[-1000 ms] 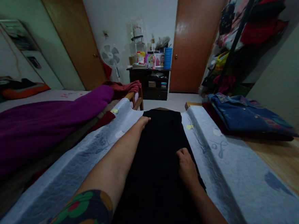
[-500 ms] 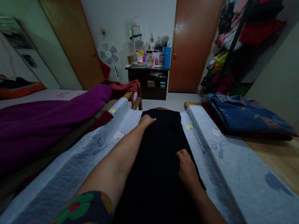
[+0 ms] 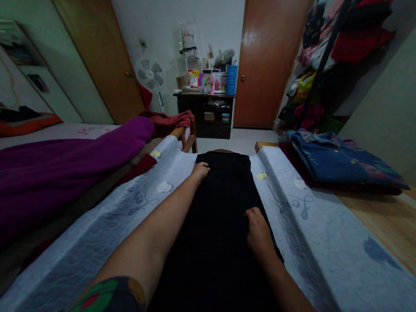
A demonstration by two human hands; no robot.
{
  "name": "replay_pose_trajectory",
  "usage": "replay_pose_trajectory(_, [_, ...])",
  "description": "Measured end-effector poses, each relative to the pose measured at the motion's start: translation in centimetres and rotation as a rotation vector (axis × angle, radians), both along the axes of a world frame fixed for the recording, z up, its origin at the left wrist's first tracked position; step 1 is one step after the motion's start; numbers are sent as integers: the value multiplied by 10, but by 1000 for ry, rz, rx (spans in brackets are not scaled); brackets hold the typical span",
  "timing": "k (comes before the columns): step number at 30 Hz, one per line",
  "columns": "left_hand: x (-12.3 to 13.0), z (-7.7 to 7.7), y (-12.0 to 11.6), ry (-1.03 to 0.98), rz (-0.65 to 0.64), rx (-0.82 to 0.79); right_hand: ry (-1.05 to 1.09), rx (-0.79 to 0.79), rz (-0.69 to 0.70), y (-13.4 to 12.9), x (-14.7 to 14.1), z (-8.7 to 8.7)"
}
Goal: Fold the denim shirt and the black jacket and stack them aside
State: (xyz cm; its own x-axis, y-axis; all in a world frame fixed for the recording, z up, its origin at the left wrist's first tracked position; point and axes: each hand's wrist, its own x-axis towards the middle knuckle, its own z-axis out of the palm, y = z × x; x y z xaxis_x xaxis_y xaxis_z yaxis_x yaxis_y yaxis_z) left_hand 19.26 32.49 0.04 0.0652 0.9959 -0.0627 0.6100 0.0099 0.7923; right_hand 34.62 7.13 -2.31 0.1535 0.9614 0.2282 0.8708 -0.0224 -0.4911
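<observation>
A long piece of black clothing (image 3: 221,250) lies stretched out lengthwise before me on a grey-white patterned blanket (image 3: 306,234); its exact kind does not show. My left hand (image 3: 201,171) reaches far forward to the garment's left edge near its far end, fingers curled in on the cloth. Closer to me, my right hand (image 3: 258,228) is closed in a pinch at the right side of the garment. Dark fabric hides any fold between the fingers.
On the right, a folded blue denim shirt (image 3: 343,160) rests on dark red cloth beside a wooden surface (image 3: 386,215). A purple blanket (image 3: 69,161) covers the bed at left. Beyond are a dark cabinet (image 3: 206,132), a fan (image 3: 150,74) and hanging bags (image 3: 359,31).
My left hand has shifted slightly back toward me and left, and its thumb, stretched out before, is now drawn in. My right hand stays in nearly the same place.
</observation>
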Motion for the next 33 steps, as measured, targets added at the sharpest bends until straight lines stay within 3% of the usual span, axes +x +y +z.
replay_pose_trajectory(5, [-6,14,-52,172,-203,279,-6,38,8,0,0,-3])
replay_pose_trajectory(8, [-7,10,-77,521,-476,489,-23,51,6,0,0,-4])
replay_pose_trajectory(10, [-7,5,-83,697,-545,469,-39,58,3,0,1,-4])
replay_pose_trajectory(16, [-7,-3,-57,801,-533,251,-55,46,8,0,1,-4])
replay_pose_trajectory(21, [-2,-14,-36,787,-520,242,-44,25,5,1,1,-3])
replay_pose_trajectory(26, [1,-27,-29,747,-506,238,-14,30,17,1,2,-5])
replay_pose_trajectory(29, [2,-26,-31,734,-501,209,-6,39,23,1,2,-5])
replay_pose_trajectory(33, [2,-15,-42,739,-512,92,-4,54,12,1,2,-3])
